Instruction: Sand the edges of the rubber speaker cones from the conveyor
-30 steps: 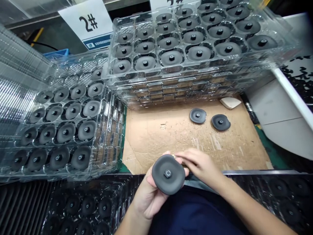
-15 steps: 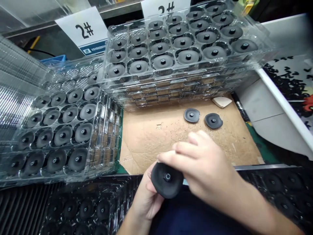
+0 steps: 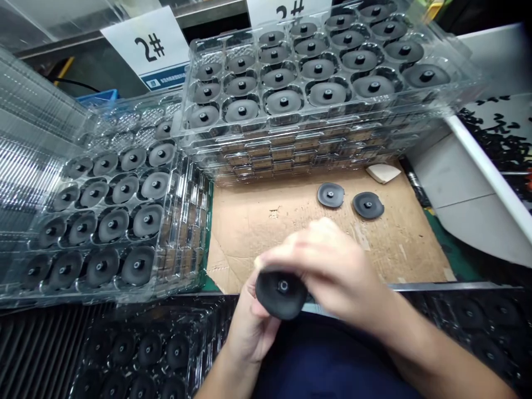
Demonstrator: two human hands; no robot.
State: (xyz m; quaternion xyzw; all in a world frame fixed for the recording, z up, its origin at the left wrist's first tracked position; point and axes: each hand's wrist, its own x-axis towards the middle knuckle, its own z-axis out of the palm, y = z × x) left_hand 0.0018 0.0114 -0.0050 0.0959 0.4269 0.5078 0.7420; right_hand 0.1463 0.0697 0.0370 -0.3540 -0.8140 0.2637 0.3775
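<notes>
My left hand (image 3: 251, 321) cradles a dark grey rubber disc (image 3: 281, 296) with a metal-centred stud in its middle, tilted towards me. My right hand (image 3: 328, 271), slightly blurred, closes over the disc's upper edge and hides that part. Both hands are low over the near edge of a cardboard sheet (image 3: 266, 244). Two similar discs (image 3: 330, 195) (image 3: 368, 205) lie flat on the cardboard beyond my right fingers, apart from each other.
Stacked clear plastic trays (image 3: 266, 124) filled with discs stand at the back, and another stack (image 3: 183, 221) stands at the left. A dark-looking tray (image 3: 149, 349) lies near me. White "2#" cards (image 3: 147, 47) stand behind, and a pale scrap (image 3: 383, 173) lies by the stack.
My right hand has moved from behind the disc to over its upper edge. The disc now tilts further, showing less of its face.
</notes>
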